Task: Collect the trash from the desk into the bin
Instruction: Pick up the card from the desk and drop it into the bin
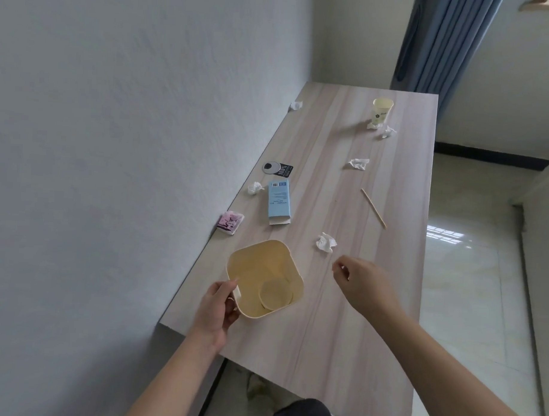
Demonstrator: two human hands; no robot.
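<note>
Print on the blue box [279, 199] and paper cup [381, 111] seems unreadable.

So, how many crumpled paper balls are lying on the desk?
6: near the right hand, mid-desk, two beside the cup, two by the wall. None seems hidden.

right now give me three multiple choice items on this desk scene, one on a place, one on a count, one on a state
1. Where does the paper cup stand?
A. at the desk's far end
B. inside the bin
C. on the floor

2. How many wooden sticks lie on the desk?
A. three
B. one
C. none

3. What is the left hand doing?
A. resting flat on the desk
B. holding the blue carton
C. gripping the yellow bin at its rim

Key: 1 A, the cup stands upright far from the bin. 2 B, a single wooden stick shows. 3 C, its fingers curl over the bin's near edge.
</note>
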